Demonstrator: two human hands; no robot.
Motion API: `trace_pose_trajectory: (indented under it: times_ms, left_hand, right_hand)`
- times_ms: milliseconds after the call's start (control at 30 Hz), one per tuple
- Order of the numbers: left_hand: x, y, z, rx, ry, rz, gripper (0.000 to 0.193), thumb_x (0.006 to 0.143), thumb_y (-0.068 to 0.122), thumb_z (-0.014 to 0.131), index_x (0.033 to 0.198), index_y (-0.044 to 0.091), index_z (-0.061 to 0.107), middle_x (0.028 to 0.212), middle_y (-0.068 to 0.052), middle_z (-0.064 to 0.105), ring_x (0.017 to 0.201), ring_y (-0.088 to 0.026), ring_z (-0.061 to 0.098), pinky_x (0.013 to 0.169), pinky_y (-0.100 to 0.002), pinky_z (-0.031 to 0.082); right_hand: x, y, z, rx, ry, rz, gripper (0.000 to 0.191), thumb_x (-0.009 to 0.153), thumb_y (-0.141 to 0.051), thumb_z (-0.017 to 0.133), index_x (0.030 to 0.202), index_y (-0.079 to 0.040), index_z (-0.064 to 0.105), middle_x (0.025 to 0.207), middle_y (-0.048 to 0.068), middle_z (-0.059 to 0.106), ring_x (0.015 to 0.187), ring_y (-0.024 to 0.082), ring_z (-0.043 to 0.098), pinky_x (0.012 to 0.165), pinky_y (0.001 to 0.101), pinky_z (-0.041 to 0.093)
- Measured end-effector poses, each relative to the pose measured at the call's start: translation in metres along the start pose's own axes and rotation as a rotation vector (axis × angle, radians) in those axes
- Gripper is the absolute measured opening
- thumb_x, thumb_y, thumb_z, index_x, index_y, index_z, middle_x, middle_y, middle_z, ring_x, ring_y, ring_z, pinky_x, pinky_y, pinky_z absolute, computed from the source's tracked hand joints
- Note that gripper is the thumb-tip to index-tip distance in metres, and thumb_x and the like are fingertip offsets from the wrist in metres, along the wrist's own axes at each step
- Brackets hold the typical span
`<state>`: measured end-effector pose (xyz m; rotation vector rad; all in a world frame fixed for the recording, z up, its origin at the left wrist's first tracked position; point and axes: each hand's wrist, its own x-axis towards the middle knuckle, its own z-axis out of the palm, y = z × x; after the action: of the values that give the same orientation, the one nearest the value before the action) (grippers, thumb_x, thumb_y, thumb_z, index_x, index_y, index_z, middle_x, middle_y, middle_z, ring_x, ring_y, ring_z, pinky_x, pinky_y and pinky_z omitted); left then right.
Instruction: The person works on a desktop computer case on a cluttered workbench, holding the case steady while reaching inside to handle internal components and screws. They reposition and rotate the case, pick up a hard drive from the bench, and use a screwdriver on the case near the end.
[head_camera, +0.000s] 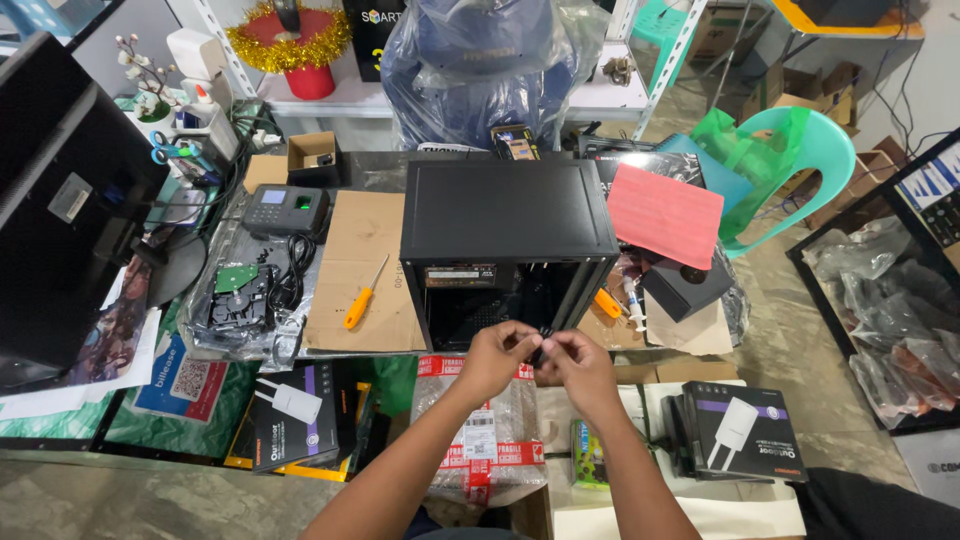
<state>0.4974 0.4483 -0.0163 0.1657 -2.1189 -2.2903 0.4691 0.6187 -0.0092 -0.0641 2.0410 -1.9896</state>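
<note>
Where the two forearms meet in front of the open black computer case (508, 250), the left hand (495, 360) and the right hand (580, 368) come together around a small dark part (543, 343), each pinching it with fingertips, just in front of the case's lower front edge. The part is mostly hidden by the fingers, so its shape cannot be made out; what shows seems to run roughly upright, tilted a little. There is little free room about the hands: the case stands close behind them, a taped plastic-wrapped parcel (480, 440) lies right below, and flat black boxes (745, 432) crowd the right. To the left a sheet of brown cardboard (365, 240) gives the only open stretch of surface, with an orange-handled screwdriver (364, 293) lying on it, tip pointing up and to the right. A pink sheet (665, 215) overlaps the case's right edge, and a green plastic chair (790, 150) stands beyond it. A dark monitor (60, 190) is cut off by the left edge of view, and the case's interior is too dim to read.
</note>
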Motion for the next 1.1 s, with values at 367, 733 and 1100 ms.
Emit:
trace_pose_trajectory:
  times_ms: [367,733,1100]
  left_hand:
    - [-0.003,0.029,-0.011,-0.133,0.004,-0.009,0.019,0.089,0.013,0.078,0.1,-0.001,0.076,0.09,-0.005,0.077,0.081,-0.008,0.069,0.076,-0.025,0.058]
    - [0.001,0.029,-0.023,-0.258,0.046,-0.068,0.015,0.091,0.015,0.076,0.098,0.002,0.075,0.085,0.0,0.072,0.076,-0.006,0.063,0.072,-0.023,0.053]
    - [0.005,0.029,-0.03,-0.316,0.067,-0.103,0.012,0.09,0.012,0.078,0.096,0.003,0.075,0.083,0.0,0.071,0.072,-0.007,0.061,0.069,-0.024,0.053]
  right_hand:
    - [-0.007,-0.026,0.022,0.218,0.043,-0.034,0.021,0.094,-0.015,0.069,0.108,0.001,0.072,0.08,0.004,0.065,0.069,0.009,0.061,0.067,0.0313,0.06]
    - [0.013,-0.021,0.041,0.274,0.043,-0.017,0.018,0.096,-0.016,0.069,0.106,-0.002,0.069,0.082,0.001,0.063,0.07,0.008,0.058,0.067,0.03,0.058]
    - [0.016,-0.025,0.039,0.357,-0.031,0.038,0.021,0.095,-0.014,0.067,0.111,-0.001,0.071,0.083,0.0,0.064,0.07,0.008,0.058,0.067,0.0318,0.058]
